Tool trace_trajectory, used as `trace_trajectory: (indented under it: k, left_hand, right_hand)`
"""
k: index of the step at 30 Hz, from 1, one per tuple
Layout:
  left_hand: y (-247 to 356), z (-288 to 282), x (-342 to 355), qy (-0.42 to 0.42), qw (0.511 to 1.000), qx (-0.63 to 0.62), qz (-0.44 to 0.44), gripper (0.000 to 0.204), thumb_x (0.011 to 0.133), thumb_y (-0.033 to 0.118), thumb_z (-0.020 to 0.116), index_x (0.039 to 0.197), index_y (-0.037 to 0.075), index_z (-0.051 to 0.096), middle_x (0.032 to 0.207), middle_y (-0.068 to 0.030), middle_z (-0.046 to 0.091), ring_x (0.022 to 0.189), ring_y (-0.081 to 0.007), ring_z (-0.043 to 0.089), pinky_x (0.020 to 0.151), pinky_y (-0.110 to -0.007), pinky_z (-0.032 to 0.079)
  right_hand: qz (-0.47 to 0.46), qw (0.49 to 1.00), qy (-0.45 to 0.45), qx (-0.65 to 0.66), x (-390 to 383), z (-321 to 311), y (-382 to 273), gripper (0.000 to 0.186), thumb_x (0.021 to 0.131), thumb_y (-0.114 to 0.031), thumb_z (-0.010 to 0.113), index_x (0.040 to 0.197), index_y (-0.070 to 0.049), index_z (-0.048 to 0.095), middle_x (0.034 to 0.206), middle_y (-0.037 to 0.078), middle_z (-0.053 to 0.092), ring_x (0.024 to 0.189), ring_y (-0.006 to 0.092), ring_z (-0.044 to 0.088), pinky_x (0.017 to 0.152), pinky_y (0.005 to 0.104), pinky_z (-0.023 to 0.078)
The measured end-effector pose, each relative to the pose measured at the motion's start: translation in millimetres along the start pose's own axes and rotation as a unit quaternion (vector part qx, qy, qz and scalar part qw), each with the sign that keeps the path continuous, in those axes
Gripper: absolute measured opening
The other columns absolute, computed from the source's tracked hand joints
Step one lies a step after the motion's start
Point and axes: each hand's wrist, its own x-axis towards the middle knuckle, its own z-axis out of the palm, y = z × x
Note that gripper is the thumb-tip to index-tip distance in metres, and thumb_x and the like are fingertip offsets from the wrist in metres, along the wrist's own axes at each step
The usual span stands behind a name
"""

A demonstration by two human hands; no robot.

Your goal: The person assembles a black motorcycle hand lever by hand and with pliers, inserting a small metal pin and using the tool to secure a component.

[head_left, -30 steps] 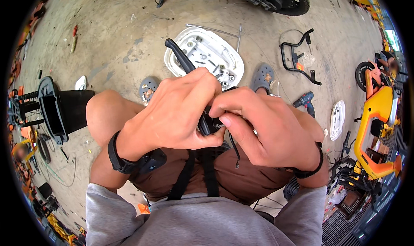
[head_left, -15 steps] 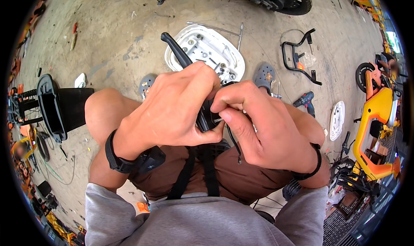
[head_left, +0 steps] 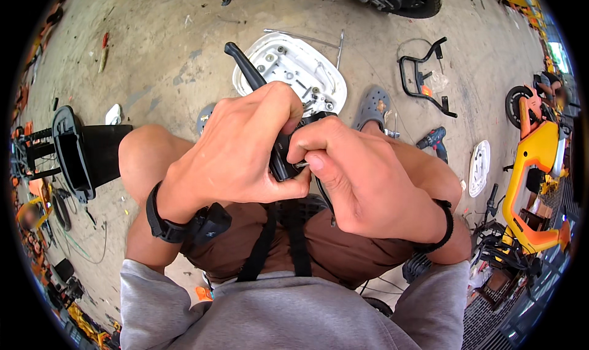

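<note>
A black brake lever (head_left: 246,69) with its housing slants up and to the left between my hands, in front of my lap. My left hand (head_left: 236,150) is wrapped round the housing, its thumb underneath the lower end. At that end my right hand (head_left: 365,181) pinches a small thin metal piece (head_left: 301,164) between thumb and forefinger, its tip against the housing. Whether it is a screw or a cable end I cannot make out. A thin black cable (head_left: 325,200) hangs down beside the right fingers. The fingers hide much of the housing.
Beyond my hands, a white plastic tray (head_left: 310,61) holds several nuts, bolts and small parts. To the right lie a black tubular bracket (head_left: 402,74), a cordless drill (head_left: 437,140) and a yellow scooter body (head_left: 515,193). On the left is a black box-shaped part (head_left: 104,153).
Both hands have shifted slightly left and away from me, with the brake lever between them. The right fingers still pinch the metal piece at the housing's lower end.
</note>
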Motion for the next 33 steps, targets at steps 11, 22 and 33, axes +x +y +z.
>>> trace_trajectory:
  k: [11,22,33]
  left_hand:
    - [3,-7,-4,-0.025,0.998,-0.036,-0.046,0.051,0.059,0.020,0.080,0.091,0.004,0.043,0.075,-0.0106,0.052,0.063,-0.0326,0.054,0.055,-0.039,0.043]
    - [2,-5,-3,0.035,0.998,0.060,-0.010,0.046,0.058,0.015,0.080,0.085,0.003,0.044,0.074,-0.0100,0.050,0.063,-0.0305,0.054,0.052,-0.037,0.044]
    - [-3,4,0,0.065,0.997,0.012,0.051,0.048,0.059,0.013,0.082,0.087,0.003,0.044,0.076,-0.0087,0.051,0.065,-0.0273,0.052,0.051,-0.036,0.044]
  right_hand:
    - [-0.095,0.995,-0.007,0.010,1,5,19,0.029,0.077,0.007,0.059,0.103,-0.005,0.053,0.083,0.007,0.058,0.072,0.0285,0.056,0.066,0.0382,0.042]
    - [0.174,0.980,-0.034,0.094,7,-2,7,0.015,0.102,-0.016,0.053,0.106,-0.002,0.051,0.072,0.005,0.058,0.062,0.0097,0.053,0.057,0.0250,0.042]
    - [0.122,0.983,0.058,0.123,4,-26,3,0.009,0.091,-0.003,0.066,0.097,0.000,0.072,0.081,0.003,0.066,0.066,0.0043,0.056,0.056,0.0181,0.042]
